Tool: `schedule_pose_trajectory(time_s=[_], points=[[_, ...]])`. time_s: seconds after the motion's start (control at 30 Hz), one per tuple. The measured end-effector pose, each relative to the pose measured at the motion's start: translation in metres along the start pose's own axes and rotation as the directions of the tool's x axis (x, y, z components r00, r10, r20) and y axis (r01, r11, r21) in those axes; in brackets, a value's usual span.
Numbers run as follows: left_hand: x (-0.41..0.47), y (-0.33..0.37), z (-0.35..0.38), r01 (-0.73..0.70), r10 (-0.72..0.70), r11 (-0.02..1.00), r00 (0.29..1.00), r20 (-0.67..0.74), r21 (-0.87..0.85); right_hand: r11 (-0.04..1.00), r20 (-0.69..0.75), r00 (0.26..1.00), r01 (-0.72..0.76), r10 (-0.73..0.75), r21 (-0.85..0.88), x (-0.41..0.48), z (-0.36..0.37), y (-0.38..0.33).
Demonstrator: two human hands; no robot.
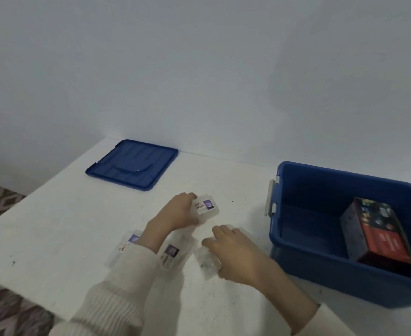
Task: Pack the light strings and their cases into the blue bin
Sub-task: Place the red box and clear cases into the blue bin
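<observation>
While my left hand (179,212) grips a clear case (207,207) mid-table, my right hand (233,253) rests spread on another case (205,263); the blue bin (320,270), at the right edge, holds a dark box (376,231).

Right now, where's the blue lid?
In the head view, the blue lid lies flat on the white table, far left by the wall, away from the bin.

dim, bluish light | soft focus — hands blurred | edges warped
</observation>
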State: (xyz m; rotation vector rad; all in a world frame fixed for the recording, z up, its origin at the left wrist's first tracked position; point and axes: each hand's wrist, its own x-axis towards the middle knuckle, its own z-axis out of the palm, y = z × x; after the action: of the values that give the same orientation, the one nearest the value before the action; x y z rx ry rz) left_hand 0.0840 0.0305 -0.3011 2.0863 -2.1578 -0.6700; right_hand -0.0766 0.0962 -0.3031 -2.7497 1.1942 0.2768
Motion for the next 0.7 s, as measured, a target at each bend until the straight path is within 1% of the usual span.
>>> schedule_pose_trajectory(time_s=[0.03, 0.1, 0.17, 0.2, 0.23, 0.27, 0.3, 0.37, 0.4, 0.43, 0.5, 0.53, 0.57, 0.63, 0.7], points=[[-0.001, 0.002, -0.007, 0.003, -0.003, 0.999, 1.0, -0.021, -0.04, 0.999, -0.012, 1.0, -0.023, 0.022, -0.028, -0.003, -0.004, -0.001], [-0.004, 0.013, -0.025, -0.026, 0.014, 0.991, 0.996, -0.088, -0.129, 0.998, -0.096, 0.994, -0.047, 0.043, -0.044, -0.014, -0.019, -0.003], [-0.008, 0.032, -0.046, -0.101, 0.064, 0.969, 0.984, -0.168, -0.224, 0.999, -0.191, 0.981, -0.033, 0.039, 0.037, -0.032, -0.044, 0.0], [-0.011, 0.044, -0.056, -0.146, 0.092, 0.949, 0.976, -0.198, -0.28, 0.988, -0.219, 0.974, -0.026, 0.059, 0.151, -0.045, -0.059, 0.005], [-0.013, 0.058, -0.066, -0.188, 0.118, 0.921, 0.969, -0.217, -0.34, 0.949, -0.223, 0.97, -0.026, 0.101, 0.316, -0.059, -0.075, 0.013], [-0.014, 0.072, -0.073, -0.231, 0.148, 0.891, 0.962, -0.231, -0.39, 0.87, -0.216, 0.967, -0.014, 0.137, 0.493, -0.075, -0.092, 0.022], [-0.015, 0.087, -0.078, -0.275, 0.184, 0.865, 0.952, -0.243, -0.421, 0.772, -0.22, 0.962, 0.016, 0.16, 0.635, -0.091, -0.107, 0.032], [-0.016, 0.117, -0.081, -0.363, 0.282, 0.836, 0.927, -0.245, -0.412, 0.578, -0.305, 0.923, 0.12, 0.234, 0.807, -0.122, -0.126, 0.056], [-0.016, 0.132, -0.079, -0.4, 0.335, 0.833, 0.914, -0.227, -0.382, 0.485, -0.349, 0.888, 0.173, 0.3, 0.857, -0.137, -0.13, 0.07], [-0.016, 0.148, -0.074, -0.432, 0.386, 0.835, 0.901, -0.198, -0.341, 0.419, -0.39, 0.841, 0.221, 0.376, 0.88, -0.149, -0.132, 0.084], [-0.01, 0.177, -0.056, -0.509, 0.493, 0.839, 0.861, -0.128, -0.191, 0.376, -0.44, 0.723, 0.264, 0.532, 0.888, -0.166, -0.128, 0.112], [-0.006, 0.19, -0.045, -0.547, 0.54, 0.832, 0.836, -0.094, -0.093, 0.356, -0.43, 0.672, 0.256, 0.603, 0.899, -0.17, -0.123, 0.125], [-0.001, 0.2, -0.033, -0.575, 0.574, 0.818, 0.817, -0.057, -0.003, 0.33, -0.405, 0.637, 0.24, 0.656, 0.913, -0.172, -0.117, 0.136], [0.011, 0.214, -0.008, -0.586, 0.59, 0.796, 0.807, 0.025, 0.152, 0.305, -0.352, 0.612, 0.185, 0.708, 0.934, -0.171, -0.103, 0.155], [0.023, 0.221, 0.011, -0.564, 0.566, 0.773, 0.82, 0.089, 0.29, 0.294, -0.306, 0.607, 0.123, 0.733, 0.948, -0.168, -0.089, 0.168]])
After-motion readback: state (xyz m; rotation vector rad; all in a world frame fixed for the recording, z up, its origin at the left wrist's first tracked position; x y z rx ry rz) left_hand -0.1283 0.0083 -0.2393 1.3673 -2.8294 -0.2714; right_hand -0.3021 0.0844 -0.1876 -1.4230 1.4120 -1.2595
